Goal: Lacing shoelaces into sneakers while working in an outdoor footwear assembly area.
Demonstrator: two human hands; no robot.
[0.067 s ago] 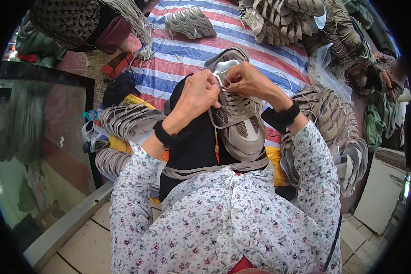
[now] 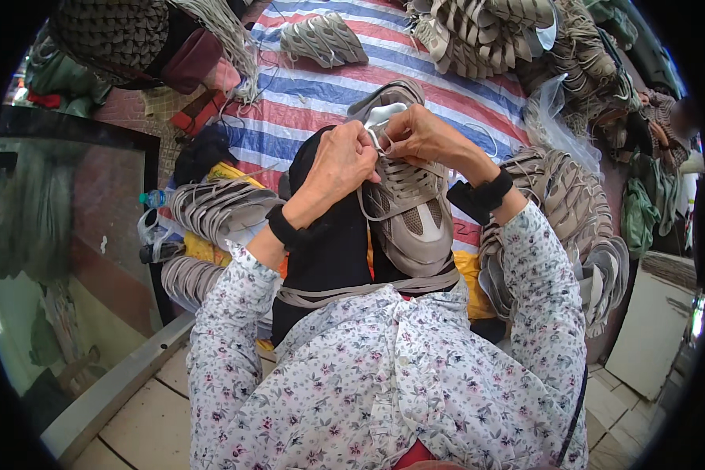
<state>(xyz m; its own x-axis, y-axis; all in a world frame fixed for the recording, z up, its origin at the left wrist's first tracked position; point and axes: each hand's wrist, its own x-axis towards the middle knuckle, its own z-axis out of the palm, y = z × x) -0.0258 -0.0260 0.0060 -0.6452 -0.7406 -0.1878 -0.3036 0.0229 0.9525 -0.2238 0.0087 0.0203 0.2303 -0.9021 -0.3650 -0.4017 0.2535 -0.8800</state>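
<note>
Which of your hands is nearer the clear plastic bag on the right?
Right. The right hand is left of the bag, apart from it; the left hand is farther left, beyond the right.

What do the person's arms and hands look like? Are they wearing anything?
The left sleeve and right sleeve are white with small pinkish-purple and grey flowers. There's a black left wristband and a black right wristband. The left hand and right hand have no gloves.
</note>
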